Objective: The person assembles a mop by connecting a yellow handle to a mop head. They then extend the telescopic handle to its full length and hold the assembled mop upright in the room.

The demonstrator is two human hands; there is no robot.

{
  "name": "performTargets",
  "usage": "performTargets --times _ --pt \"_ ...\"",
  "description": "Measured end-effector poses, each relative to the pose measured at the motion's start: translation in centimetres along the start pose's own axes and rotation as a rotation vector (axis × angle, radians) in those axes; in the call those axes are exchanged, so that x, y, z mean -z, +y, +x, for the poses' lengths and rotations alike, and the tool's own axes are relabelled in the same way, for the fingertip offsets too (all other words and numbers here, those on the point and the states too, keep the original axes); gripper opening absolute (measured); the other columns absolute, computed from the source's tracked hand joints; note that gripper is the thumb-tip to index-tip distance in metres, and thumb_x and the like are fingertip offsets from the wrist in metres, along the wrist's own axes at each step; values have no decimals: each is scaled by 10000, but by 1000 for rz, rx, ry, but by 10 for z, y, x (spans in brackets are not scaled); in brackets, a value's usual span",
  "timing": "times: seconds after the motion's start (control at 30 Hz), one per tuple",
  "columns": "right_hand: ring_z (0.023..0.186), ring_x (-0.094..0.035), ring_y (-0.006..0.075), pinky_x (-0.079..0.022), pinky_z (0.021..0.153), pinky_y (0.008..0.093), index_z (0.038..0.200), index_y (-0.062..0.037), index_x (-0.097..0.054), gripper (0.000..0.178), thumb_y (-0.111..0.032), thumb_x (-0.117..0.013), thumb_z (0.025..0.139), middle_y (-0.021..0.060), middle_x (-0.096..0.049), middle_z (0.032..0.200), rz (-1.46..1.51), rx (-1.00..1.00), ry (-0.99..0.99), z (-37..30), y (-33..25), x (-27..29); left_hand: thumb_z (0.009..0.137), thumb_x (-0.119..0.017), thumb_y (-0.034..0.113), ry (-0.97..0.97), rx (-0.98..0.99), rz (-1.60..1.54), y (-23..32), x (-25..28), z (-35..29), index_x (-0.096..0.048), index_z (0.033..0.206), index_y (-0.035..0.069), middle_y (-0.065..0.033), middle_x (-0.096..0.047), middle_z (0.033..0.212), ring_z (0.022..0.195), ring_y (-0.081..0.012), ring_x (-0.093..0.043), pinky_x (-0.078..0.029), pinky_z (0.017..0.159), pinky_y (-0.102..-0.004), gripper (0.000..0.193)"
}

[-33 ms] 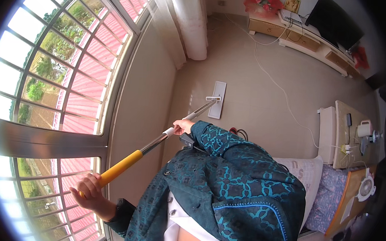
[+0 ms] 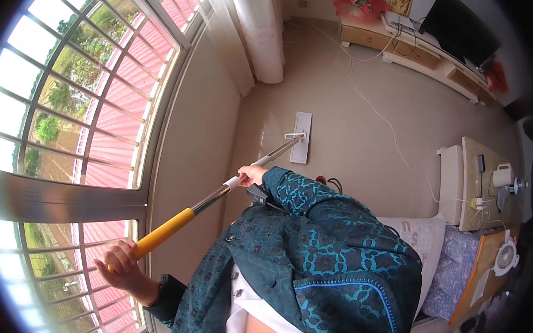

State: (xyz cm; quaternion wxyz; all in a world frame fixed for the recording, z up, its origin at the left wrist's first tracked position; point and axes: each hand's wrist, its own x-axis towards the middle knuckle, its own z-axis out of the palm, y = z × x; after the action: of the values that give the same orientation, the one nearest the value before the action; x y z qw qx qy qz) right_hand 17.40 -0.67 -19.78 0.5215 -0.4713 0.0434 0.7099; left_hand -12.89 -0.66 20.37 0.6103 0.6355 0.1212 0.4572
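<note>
A flat mop (image 2: 166, 232) slants across the view, its yellow grip toward me and its metal pole running away to the floor. My left hand (image 2: 121, 262) is wrapped round the near end of the yellow grip, by the window. Farther down, my right hand (image 2: 252, 175) closes on the pole beside a white collar (image 2: 232, 183). The mop's white rectangular head (image 2: 300, 147) lies flat on the floor ahead, joined to the pole by a white bracket. My right sleeve hides a little of what lies behind it.
A barred window (image 2: 88, 109) and white curtain (image 2: 255, 33) line the left. A pale cable (image 2: 378, 109) crosses the floor to a low TV cabinet (image 2: 361, 36). At right stand a small table (image 2: 471, 195), a pillow (image 2: 425, 241) and a white fan (image 2: 506, 257). Dark red-and-black loops (image 2: 332, 183) show beyond my sleeve.
</note>
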Motion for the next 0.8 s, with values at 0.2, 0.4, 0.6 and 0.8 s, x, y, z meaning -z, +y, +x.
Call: performTargets --times 0.2,0.4,0.6,0.8 --pt "623 -634 287 -561 598 398 649 -14 -555 163 -132 -577 761 151 -618 683 94 130 199 -32 -84 79 1002 -239 381 -4 32 -238 -71 -43 62 -309 535 152 -6 -315 468 497 -158 -350 -392 726 -392 525" --pt "737 -645 230 -564 692 372 708 -68 -505 202 -183 -581 854 66 -551 709 485 384 385 -90 -186 185 998 -312 344 -194 126 -423 -155 -141 144 -280 549 167 -2 -305 511 612 -164 -370 -346 880 -402 483" --pt "890 -662 271 -563 768 391 854 -58 -501 138 -174 -572 874 91 -582 839 764 616 299 -166 -257 270 980 -359 310 -343 213 -601 -221 -257 203 -325 576 137 -26 -375 601 678 -180 -402 -275 1070 -493 441" --pt "912 -652 289 -552 807 415 879 -49 -498 101 -118 -571 872 96 -586 885 887 835 189 -192 -282 315 864 -609 297 -545 316 -532 -283 -353 227 -430 632 114 -37 -447 685 793 -218 -505 -237 1092 -560 346"
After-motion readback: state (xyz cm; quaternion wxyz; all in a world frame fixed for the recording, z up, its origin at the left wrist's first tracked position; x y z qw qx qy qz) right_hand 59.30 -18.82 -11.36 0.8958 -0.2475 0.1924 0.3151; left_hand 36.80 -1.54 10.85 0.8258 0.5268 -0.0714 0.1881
